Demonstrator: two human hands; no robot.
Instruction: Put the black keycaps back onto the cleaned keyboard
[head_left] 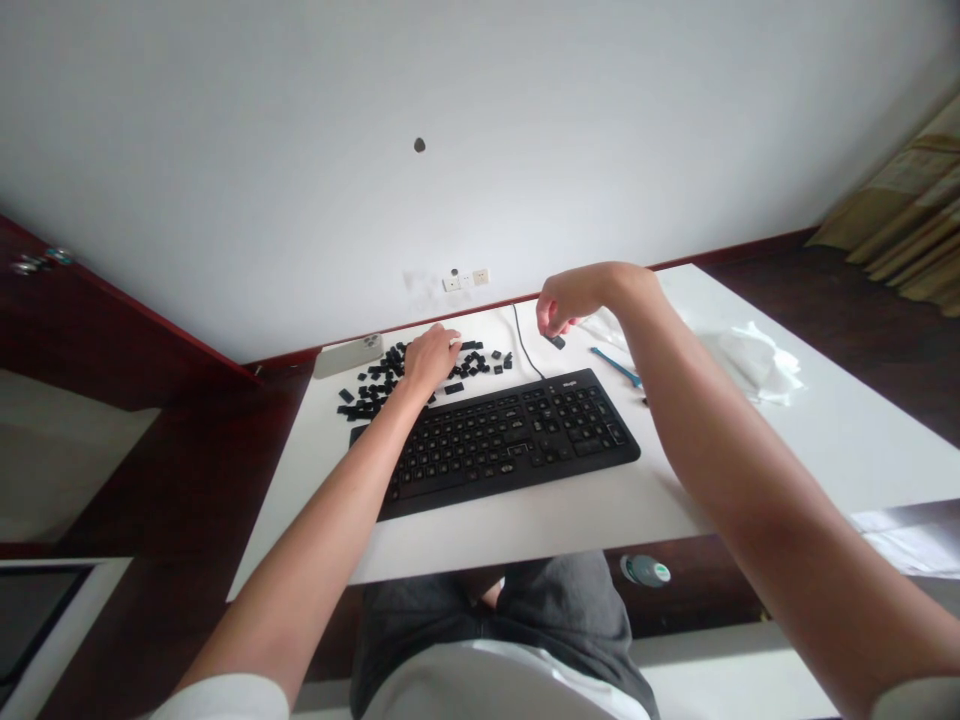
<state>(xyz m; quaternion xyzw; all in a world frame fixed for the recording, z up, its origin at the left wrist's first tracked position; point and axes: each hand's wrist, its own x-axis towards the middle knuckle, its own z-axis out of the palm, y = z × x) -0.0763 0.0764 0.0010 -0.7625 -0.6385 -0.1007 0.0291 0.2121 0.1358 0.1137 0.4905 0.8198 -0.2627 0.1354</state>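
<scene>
A black keyboard (517, 435) lies across the white table, its rows showing small key seats without caps. Behind its left half is a scattered pile of loose black keycaps (382, 375). My left hand (433, 355) reaches over that pile with thumb and fingers drawn together. Whatever is between those fingertips is too small to make out. Beyond the keyboard's right end, my right hand (561, 303) bends downward in a pinch. At its fingertips is a dark keycap (555, 341), close to the table surface.
A blue tool (615, 367) lies right of the keyboard, near crumpled white tissue (750, 362). At the table's back left rests a phone (349, 355). The keyboard's cable (526, 345) runs back toward the wall. Below the table edge is a bottle (645, 571).
</scene>
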